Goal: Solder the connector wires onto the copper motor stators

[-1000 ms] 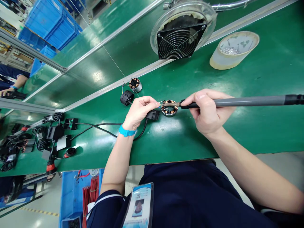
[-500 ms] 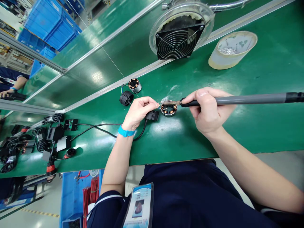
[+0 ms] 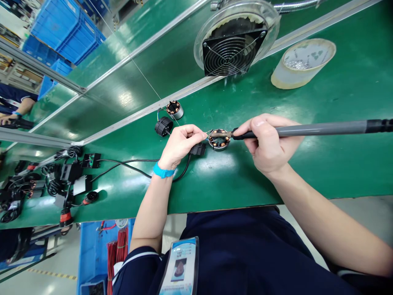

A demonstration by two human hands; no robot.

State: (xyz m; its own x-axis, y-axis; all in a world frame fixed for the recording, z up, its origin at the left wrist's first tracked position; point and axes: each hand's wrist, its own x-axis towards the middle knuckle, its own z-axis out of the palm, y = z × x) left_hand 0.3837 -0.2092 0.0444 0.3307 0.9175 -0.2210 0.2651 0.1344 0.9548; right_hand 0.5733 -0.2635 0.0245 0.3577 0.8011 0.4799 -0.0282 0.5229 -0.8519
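Note:
My right hand (image 3: 270, 141) is closed around the handle of a soldering iron (image 3: 319, 129). The iron's tip lies over the near-left upper rim of a ring-shaped motor stator (image 3: 219, 143) with copper windings. Opposite it, my left hand (image 3: 184, 143) pinches a thin solder wire (image 3: 145, 77) that runs down from the upper left; its end by the tip is too small to make out. Just under the left fingers sits a black round cap (image 3: 198, 149) with a black cable. Behind that hand stand a second stator (image 3: 174, 109) and another black cap (image 3: 163, 126).
A fan with a black guard (image 3: 229, 57) is mounted behind the work. To its right stands a cardboard tube (image 3: 290, 76) holding silvery bits. Black cables and connectors (image 3: 70, 174) crowd the left of the green bench. A blue crate (image 3: 84, 254) is below the edge; a co-worker's hand (image 3: 10, 119) shows far left.
The smoke above the stator has thinned and drifted up toward the fan. The view has shifted slightly; both hands keep nearly the same place and grip.

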